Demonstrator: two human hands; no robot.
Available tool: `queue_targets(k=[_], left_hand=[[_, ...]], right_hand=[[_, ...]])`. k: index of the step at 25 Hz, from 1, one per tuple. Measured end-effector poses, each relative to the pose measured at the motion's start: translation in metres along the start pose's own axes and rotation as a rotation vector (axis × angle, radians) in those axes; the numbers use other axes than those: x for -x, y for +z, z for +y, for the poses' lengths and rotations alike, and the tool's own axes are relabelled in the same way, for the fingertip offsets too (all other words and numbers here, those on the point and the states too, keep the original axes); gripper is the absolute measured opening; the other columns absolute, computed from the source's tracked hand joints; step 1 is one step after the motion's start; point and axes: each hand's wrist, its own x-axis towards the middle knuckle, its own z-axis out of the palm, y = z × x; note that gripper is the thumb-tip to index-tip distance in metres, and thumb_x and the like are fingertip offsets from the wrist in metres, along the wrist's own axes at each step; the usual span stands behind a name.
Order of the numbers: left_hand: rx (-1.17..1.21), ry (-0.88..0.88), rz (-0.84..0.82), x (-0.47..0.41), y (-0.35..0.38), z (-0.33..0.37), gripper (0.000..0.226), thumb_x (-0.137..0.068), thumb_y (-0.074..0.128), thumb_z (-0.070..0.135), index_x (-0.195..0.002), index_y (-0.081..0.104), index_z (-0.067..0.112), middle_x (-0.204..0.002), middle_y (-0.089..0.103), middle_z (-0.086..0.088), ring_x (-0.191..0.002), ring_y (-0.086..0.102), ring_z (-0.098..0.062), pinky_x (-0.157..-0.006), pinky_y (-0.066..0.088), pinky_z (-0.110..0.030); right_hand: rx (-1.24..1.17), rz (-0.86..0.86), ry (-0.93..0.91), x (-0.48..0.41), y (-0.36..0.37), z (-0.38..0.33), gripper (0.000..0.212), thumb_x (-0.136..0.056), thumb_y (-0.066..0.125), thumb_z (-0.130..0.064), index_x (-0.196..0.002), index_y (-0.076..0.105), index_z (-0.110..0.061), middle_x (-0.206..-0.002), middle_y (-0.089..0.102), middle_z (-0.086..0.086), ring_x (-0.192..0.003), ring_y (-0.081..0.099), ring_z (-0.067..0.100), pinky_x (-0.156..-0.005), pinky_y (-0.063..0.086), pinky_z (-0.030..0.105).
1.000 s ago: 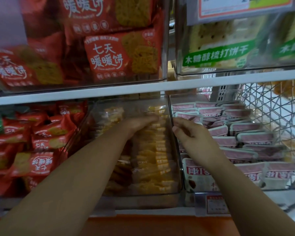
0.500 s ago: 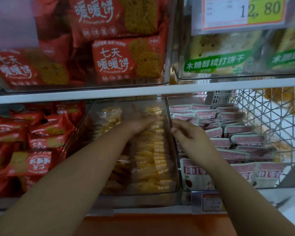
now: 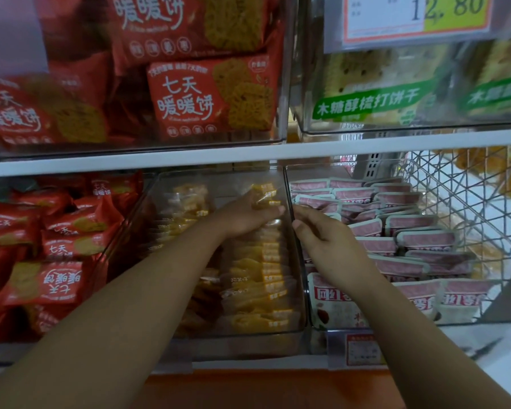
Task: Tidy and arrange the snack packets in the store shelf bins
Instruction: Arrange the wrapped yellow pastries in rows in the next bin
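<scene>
**Packets of yellow snacks, both hands at the middle bin**

On the lower shelf, yellow packets (image 3: pixel 260 278) stand on edge in a row along the right side of the middle clear bin (image 3: pixel 242 332). A looser heap of the same kind lies on its left side. At the far end of the row the left hand (image 3: pixel 244 218) reaches in palm down. Its fingers curl round the end packet (image 3: pixel 263 197), which sits a little above the others. The right hand (image 3: pixel 328 246) is just beside it, at the wall between this bin and the next. Its fingers are bent, with thumb and forefinger close together at the wall's top edge. Whether they actually pinch anything cannot be told.

Overlapping rows of pink packets (image 3: pixel 410 228) fill the bin to the right, and red packets (image 3: pixel 56 278) are heaped in the bin to the left. Beyond the pink ones is a wire basket (image 3: pixel 469 202). Above the white shelf board (image 3: pixel 189 157), one clear bin holds larger red biscuit packs (image 3: pixel 207 95). Its neighbour holds green-labelled packs (image 3: pixel 366 101) under a price tag (image 3: pixel 419 16) reading 12.80.
</scene>
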Motion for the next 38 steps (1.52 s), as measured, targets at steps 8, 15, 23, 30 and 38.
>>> queue_targets(k=[8, 15, 23, 30, 38], left_hand=[[-0.109, 0.017, 0.014, 0.013, -0.008, 0.005, 0.085, -0.084, 0.043, 0.067, -0.150, 0.010, 0.024, -0.155, 0.024, -0.001, -0.137, 0.032, -0.024, -0.110, 0.028, -0.034], [-0.262, 0.298, 0.448, 0.165, -0.057, -0.046, 0.046, -0.091, 0.056, 0.033, -0.136, 0.045, 0.032, -0.127, 0.055, 0.005, -0.113, 0.052, -0.011, -0.093, 0.041, -0.023], [-0.505, 0.174, 0.535, 0.206, -0.042, -0.109, 0.035, -0.093, 0.047, 0.044, -0.127, 0.053, 0.038, -0.135, 0.049, 0.019, -0.141, 0.023, -0.013, -0.114, 0.002, -0.057], [-0.558, 0.141, 0.282, 0.198, -0.051, -0.122, 0.090, -0.061, 0.022, 0.088, -0.141, 0.025, 0.046, -0.148, 0.019, 0.024, -0.144, -0.010, -0.013, -0.105, -0.023, -0.057], [-0.572, 0.171, 0.331, 0.191, -0.046, -0.126, 0.066, -0.081, 0.045, 0.068, -0.141, 0.025, 0.047, -0.145, 0.019, 0.016, -0.143, -0.013, -0.017, -0.105, -0.022, -0.059]], right_hand=[[0.036, -0.024, -0.012, 0.003, -0.003, -0.009, 0.030, -0.097, 0.044, -0.021, -0.123, 0.057, -0.028, -0.107, 0.066, -0.005, -0.089, 0.059, 0.006, -0.069, 0.039, 0.003], [0.239, -0.086, -0.240, 0.037, 0.012, -0.069, 0.033, -0.091, 0.057, -0.024, -0.123, 0.060, -0.024, -0.108, 0.060, -0.013, -0.086, 0.052, -0.006, -0.071, 0.034, -0.001], [1.103, -0.495, -0.357, -0.004, 0.081, -0.094, 0.014, -0.079, 0.060, -0.037, -0.081, 0.062, -0.023, -0.084, 0.063, 0.003, -0.094, 0.055, 0.027, -0.099, 0.035, 0.046], [1.122, -0.475, -0.377, -0.024, 0.099, -0.100, 0.012, -0.082, 0.056, -0.020, -0.071, 0.061, -0.017, -0.075, 0.063, 0.007, -0.077, 0.061, 0.028, -0.077, 0.052, 0.038], [0.807, -0.531, -0.403, -0.027, 0.115, -0.094, 0.016, -0.090, 0.057, -0.025, -0.086, 0.071, -0.016, -0.081, 0.070, 0.001, -0.074, 0.062, 0.014, -0.064, 0.044, 0.026]])
